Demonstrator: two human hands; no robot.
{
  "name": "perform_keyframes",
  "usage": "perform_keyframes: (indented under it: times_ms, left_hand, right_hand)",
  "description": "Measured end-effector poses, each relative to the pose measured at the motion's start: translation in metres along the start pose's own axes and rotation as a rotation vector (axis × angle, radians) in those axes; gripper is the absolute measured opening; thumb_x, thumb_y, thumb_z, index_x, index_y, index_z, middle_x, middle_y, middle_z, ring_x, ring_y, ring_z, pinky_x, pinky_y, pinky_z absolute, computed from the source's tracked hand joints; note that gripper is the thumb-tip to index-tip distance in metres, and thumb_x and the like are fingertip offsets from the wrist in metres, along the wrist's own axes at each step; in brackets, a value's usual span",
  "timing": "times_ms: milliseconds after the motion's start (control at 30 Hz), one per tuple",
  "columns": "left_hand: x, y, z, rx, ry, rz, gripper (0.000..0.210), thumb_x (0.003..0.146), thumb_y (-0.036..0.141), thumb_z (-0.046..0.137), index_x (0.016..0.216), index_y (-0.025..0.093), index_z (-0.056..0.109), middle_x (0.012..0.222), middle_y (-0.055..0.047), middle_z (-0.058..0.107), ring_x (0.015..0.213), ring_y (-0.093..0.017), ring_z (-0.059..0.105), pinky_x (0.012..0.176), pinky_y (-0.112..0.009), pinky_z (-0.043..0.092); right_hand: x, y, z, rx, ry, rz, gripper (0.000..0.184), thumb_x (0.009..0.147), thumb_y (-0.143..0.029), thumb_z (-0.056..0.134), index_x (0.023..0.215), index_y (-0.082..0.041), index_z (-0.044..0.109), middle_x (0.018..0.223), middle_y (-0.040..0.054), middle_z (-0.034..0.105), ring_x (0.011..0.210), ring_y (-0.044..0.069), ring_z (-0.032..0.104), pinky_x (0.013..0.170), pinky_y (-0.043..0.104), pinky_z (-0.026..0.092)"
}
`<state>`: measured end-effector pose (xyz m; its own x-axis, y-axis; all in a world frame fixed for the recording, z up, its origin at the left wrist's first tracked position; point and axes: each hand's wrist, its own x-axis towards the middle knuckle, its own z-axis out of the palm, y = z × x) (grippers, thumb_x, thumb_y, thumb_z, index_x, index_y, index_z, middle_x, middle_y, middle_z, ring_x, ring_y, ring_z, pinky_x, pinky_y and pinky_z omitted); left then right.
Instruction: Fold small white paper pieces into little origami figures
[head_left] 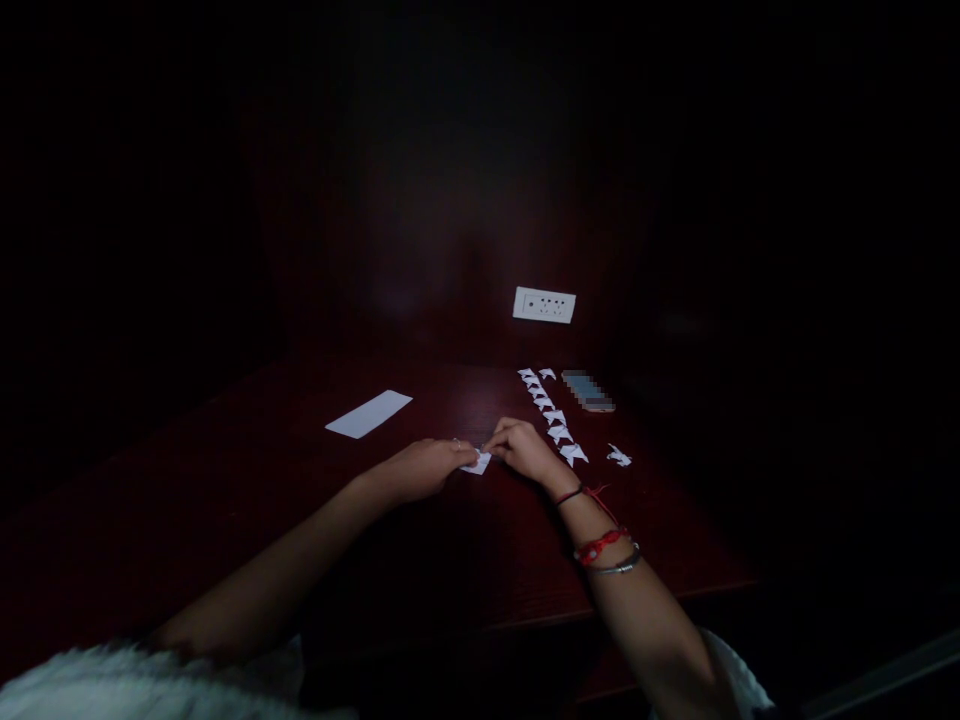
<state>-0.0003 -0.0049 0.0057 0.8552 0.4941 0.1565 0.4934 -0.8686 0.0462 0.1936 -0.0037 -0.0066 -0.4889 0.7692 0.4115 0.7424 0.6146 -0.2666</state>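
Note:
A small white piece of folded paper (478,465) lies on the dark red table between my two hands. My left hand (427,468) presses its fingertips onto the paper's left side, holding it against the tabletop. From the right, my right hand (523,449) pinches at the paper's upper edge with thumb and forefinger. My fingers cover part of the paper, so its full shape is hidden. Just beyond my right hand runs a slanting row of several small folded white papers (555,420), with one more folded paper (547,374) beside its far end.
A flat white paper strip (370,414) rests on the table (247,450) to the left. At the right are a phone (588,391) and a separate crumpled-looking white paper piece (619,456). A white socket plate (544,305) is on the back wall. The surroundings are very dark.

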Motion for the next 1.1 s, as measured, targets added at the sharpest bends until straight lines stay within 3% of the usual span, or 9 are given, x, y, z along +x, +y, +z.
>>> perform_keyframes:
  times_ms: [200,467,833,967,1100]
  left_hand:
    - [0.000,0.000,-0.003,-0.018,-0.013,0.026,0.048,0.067,-0.001,0.034,0.104,0.027,0.044,0.104,0.001,0.050,0.091,-0.015,0.047,0.076,-0.025,0.034]
    - [0.000,0.000,-0.003,-0.018,-0.023,0.051,0.047,0.070,0.000,0.033,0.107,0.028,0.042,0.106,0.001,0.048,0.094,-0.014,0.045,0.080,-0.025,0.032]
    - [0.001,0.005,-0.006,0.013,-0.015,-0.021,0.047,0.069,0.001,0.033,0.110,0.025,0.039,0.109,-0.002,0.048,0.097,-0.016,0.045,0.079,-0.028,0.032]
    - [-0.002,0.001,-0.006,-0.037,-0.013,-0.026,0.047,0.067,0.000,0.033,0.106,0.027,0.042,0.105,0.001,0.051,0.093,-0.016,0.048,0.077,-0.028,0.034]
    - [-0.002,-0.002,-0.003,-0.018,-0.011,-0.029,0.051,0.066,-0.001,0.034,0.109,0.027,0.040,0.110,-0.001,0.048,0.097,-0.017,0.045,0.078,-0.030,0.034]
  right_hand:
    - [-0.006,-0.002,-0.003,-0.094,-0.100,-0.065,0.026,0.075,-0.013,0.042,0.090,-0.023,0.060,0.080,0.0015,0.052,0.072,0.008,0.048,0.067,0.018,0.035]
    - [-0.007,-0.009,-0.006,-0.169,-0.183,0.060,0.033,0.072,-0.010,0.040,0.094,-0.026,0.058,0.084,0.0012,0.053,0.078,0.010,0.048,0.070,0.019,0.035]
    - [-0.008,-0.001,-0.003,-0.058,-0.082,0.113,0.035,0.068,-0.008,0.041,0.094,-0.026,0.059,0.082,0.0009,0.053,0.076,0.009,0.048,0.070,0.018,0.036]
    - [-0.009,0.002,-0.002,-0.045,-0.033,0.042,0.038,0.068,-0.005,0.040,0.096,-0.024,0.057,0.080,0.0010,0.052,0.075,0.008,0.047,0.071,0.018,0.035]
    - [-0.008,0.002,-0.002,-0.029,-0.081,-0.027,0.039,0.067,-0.004,0.041,0.095,-0.025,0.058,0.080,0.0004,0.052,0.075,0.008,0.047,0.070,0.018,0.035]
